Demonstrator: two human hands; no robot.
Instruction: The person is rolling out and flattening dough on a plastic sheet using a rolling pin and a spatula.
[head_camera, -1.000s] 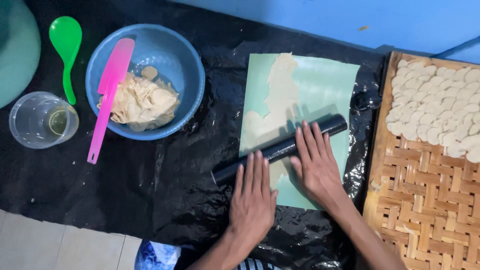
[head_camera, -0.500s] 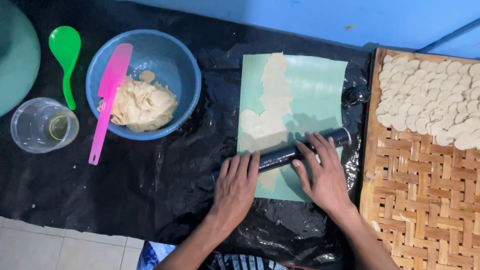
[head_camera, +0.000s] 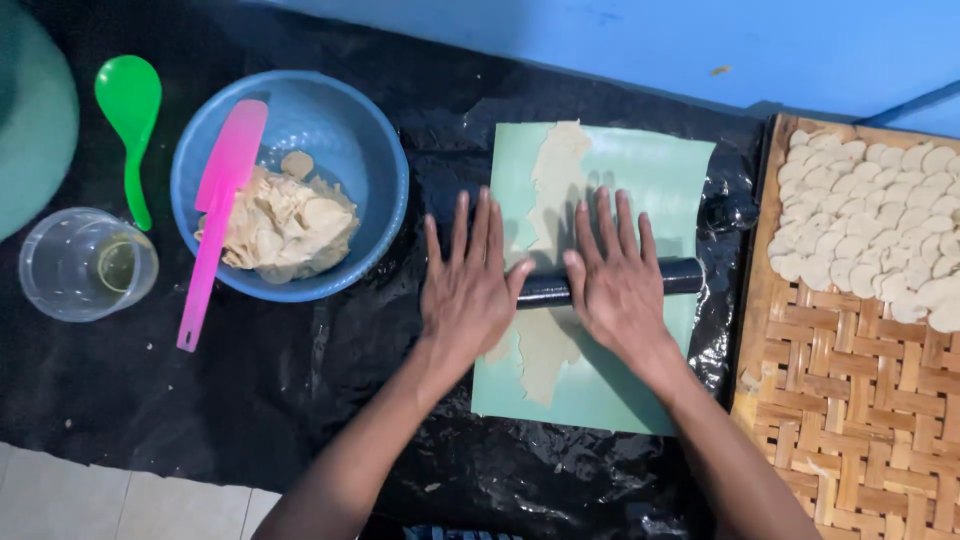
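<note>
My left hand (head_camera: 470, 282) and my right hand (head_camera: 616, 280) lie flat, fingers spread, on a black rolling pin (head_camera: 680, 275) that runs across a pale green mat (head_camera: 660, 170). Under the pin a thin, ragged strip of beige dough (head_camera: 555, 175) stretches up and down the mat. The pin's left part is hidden beneath my left palm. Left of the mat stands a blue bowl (head_camera: 350, 140) with a lump of dough (head_camera: 285, 222) and a pink spatula (head_camera: 220, 215) leaning in it.
A woven bamboo tray (head_camera: 840, 390) on the right carries several round flat dough pieces (head_camera: 880, 225). A green spoon (head_camera: 130, 125) and a clear plastic cup (head_camera: 85, 265) sit at far left. Black plastic sheet (head_camera: 300, 400) covers the floor; a blue wall (head_camera: 700, 40) is behind.
The pin has rolled away from me up the mat and turned level. Both hands moved forward with it, now resting on top of the pin.
</note>
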